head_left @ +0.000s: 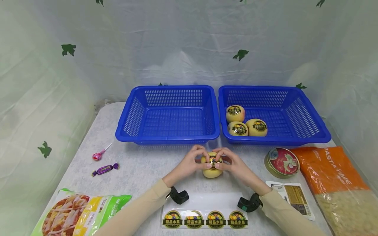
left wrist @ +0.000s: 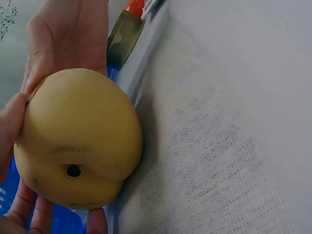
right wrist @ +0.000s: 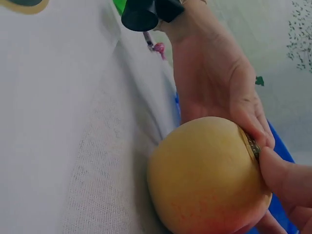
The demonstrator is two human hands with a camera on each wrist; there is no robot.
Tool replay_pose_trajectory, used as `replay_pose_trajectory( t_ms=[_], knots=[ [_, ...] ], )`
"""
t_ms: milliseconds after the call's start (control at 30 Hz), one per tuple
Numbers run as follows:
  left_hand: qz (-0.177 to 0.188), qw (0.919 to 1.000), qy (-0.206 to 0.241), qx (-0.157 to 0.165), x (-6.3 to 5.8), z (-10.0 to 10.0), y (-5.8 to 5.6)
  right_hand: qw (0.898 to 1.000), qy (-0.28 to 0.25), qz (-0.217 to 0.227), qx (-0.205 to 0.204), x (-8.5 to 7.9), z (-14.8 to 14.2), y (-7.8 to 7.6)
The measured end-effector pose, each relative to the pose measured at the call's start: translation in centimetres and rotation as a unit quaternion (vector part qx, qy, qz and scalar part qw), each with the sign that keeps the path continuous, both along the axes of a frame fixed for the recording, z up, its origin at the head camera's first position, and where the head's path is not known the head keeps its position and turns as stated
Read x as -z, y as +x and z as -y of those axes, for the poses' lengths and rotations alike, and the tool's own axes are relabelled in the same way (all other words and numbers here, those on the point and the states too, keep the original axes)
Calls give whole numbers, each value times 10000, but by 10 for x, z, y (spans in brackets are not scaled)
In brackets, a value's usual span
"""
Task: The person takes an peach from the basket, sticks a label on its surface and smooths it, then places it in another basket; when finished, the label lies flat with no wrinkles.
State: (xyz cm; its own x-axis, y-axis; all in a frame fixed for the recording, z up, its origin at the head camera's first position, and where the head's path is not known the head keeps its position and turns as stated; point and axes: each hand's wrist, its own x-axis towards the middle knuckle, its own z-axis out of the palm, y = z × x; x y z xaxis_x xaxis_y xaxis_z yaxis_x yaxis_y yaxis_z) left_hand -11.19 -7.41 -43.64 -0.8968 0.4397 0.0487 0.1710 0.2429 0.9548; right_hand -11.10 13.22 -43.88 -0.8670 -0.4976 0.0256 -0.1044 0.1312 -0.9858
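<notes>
A yellow peach (head_left: pixel 212 173) sits in front of the two blue baskets, held between both hands. My left hand (head_left: pixel 193 161) curls its fingers round one side, and my right hand (head_left: pixel 233 164) grips the other. Both thumbs press on a dark fruit-label sticker (head_left: pixel 213 160) on the peach's upper face. In the left wrist view the peach (left wrist: pixel 83 131) shows a groove and a small dark hollow. The right wrist view shows a reddish blush low on the peach (right wrist: pixel 204 175) and the edge of the sticker (right wrist: pixel 254 146) beside the thumb.
A sheet of several stickers (head_left: pixel 205 219) lies between the forearms. Three labelled peaches (head_left: pixel 257 127) sit in the right basket (head_left: pixel 295 141), beside the left basket (head_left: pixel 168 140). A round tin (head_left: pixel 283 162), pasta bag (head_left: pixel 339 186), flat packet (head_left: pixel 296 196), lollipop (head_left: pixel 97 156), candy (head_left: pixel 105 169) and food bag (head_left: pixel 85 213) lie around.
</notes>
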Motion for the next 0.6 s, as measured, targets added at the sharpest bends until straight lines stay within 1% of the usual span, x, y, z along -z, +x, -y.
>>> replay_pose_trajectory(
  t_ms=[100, 167, 233, 333, 500, 600],
  knots=[
    [108, 9998, 52, 136, -3, 0, -2, 9982, -272, 517, 117, 0, -1, 0],
    [111, 9997, 79, 211, -10, 1, 0, 9956, -451, 810, 153, -1, -2, 0],
    [136, 9995, 121, 275, -17, 1, 2, 9933, -591, 981, 152, -1, -2, 0],
    [172, 9994, 162, 264, -27, 1, 7, 9941, -532, 944, 95, -2, -2, 0],
    [244, 9991, 313, 146, -30, 0, 9, 9974, -168, 684, 126, -5, 0, 0],
    [245, 9990, 361, 122, -32, 0, 9, 9971, -194, 707, 201, -5, 2, -1]
  ],
)
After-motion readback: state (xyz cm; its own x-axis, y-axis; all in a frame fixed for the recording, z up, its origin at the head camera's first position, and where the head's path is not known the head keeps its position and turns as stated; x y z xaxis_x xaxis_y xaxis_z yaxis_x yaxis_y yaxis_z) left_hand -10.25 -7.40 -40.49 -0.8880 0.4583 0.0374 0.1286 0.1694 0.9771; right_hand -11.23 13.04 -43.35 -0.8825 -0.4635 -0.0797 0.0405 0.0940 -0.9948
